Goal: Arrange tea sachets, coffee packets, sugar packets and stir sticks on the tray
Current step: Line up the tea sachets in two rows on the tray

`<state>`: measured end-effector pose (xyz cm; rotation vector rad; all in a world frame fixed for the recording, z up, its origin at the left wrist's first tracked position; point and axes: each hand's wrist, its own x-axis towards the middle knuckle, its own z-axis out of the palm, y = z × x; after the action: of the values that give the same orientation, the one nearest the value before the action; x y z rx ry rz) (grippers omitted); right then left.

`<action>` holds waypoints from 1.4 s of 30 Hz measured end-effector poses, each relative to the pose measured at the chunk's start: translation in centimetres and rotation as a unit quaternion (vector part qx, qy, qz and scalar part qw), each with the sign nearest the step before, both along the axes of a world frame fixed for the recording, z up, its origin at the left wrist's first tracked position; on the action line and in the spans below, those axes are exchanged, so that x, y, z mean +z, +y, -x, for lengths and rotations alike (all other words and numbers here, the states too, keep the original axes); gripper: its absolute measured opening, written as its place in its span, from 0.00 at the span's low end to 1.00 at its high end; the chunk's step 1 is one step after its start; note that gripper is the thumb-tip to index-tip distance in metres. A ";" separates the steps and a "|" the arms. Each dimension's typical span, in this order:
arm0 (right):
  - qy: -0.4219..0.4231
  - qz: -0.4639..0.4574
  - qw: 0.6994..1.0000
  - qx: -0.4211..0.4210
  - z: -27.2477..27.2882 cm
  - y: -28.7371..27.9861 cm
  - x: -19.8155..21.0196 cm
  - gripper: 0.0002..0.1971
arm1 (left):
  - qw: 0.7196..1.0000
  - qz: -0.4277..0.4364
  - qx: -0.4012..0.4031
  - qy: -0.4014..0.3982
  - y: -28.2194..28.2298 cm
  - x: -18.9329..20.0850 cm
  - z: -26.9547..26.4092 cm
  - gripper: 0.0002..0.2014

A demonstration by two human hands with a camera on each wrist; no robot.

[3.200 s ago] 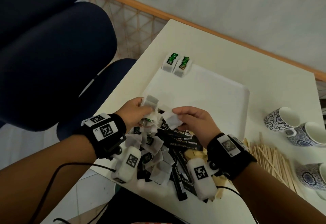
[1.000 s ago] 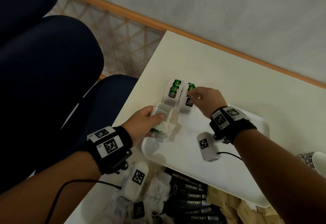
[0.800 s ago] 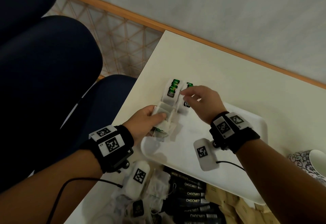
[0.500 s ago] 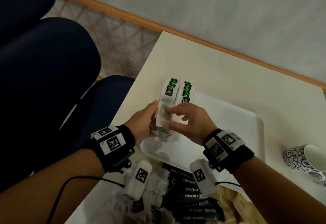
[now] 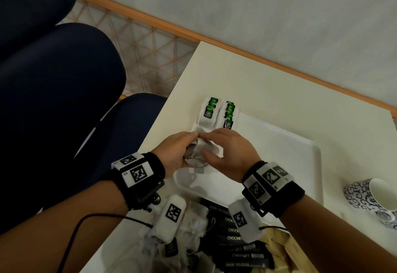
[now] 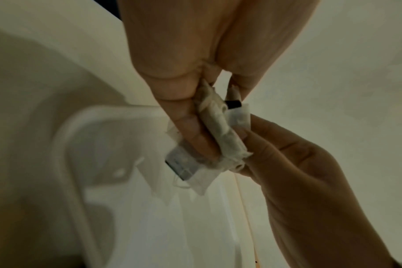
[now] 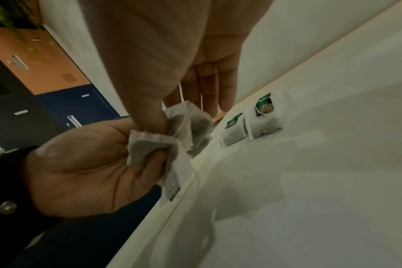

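- Cream table point(image 5: 268, 92) stands against a pale wall, with a dark blue chair point(image 5: 53, 101) beside it; the white tray point(image 5: 279, 154) serves as the landmark below.
- Left hand point(image 5: 176, 154): clenched round a bunch of loose tea bags point(image 5: 199, 152), held just above the tray's near-left corner.
- Right hand point(image 5: 227, 154): thumb and forefinger pinch one bag out of that bunch; the remaining fingers are relaxed.
- Change: one second ago the right hand was at the two rows of green-tagged tea bags point(image 5: 217, 111) in the tray's far-left corner, laying a bag down. It has now returned to the left hand for the next bag.
- Meaning: the tea rows are growing one bag per cycle, and the supply in the left hand is not yet used up.
- Off the tray's near edge lie black coffee packets point(image 5: 234, 238) and more loose bags, not yet arranged.
- A patterned cup point(image 5: 373, 199) stands to the right of the tray.
- Judgement: only the tea stage is under way; coffee, sugar and stir sticks remain.
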<state>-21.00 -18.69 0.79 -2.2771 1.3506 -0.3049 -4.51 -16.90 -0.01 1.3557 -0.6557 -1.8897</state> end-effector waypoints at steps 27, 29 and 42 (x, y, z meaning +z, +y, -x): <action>-0.001 0.105 0.992 0.069 0.6 0.1 -1.8 0.18 | 0.998 -0.034 0.041 -0.017 -0.6 -1.4 -0.5 0.16; -0.010 0.109 0.992 0.064 0.6 -0.2 -1.7 0.13 | 0.999 -0.029 0.035 -0.018 -0.7 -1.4 -0.5 0.16; -0.010 -0.015 0.997 -0.075 0.3 -5.7 -1.1 0.12 | 0.996 -0.005 0.072 -0.044 -0.5 -3.0 -3.7 0.12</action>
<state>-21.30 -24.41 -0.30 -2.1471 1.5088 -0.3547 -0.79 -17.43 -3.01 1.4582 -0.5762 -1.7295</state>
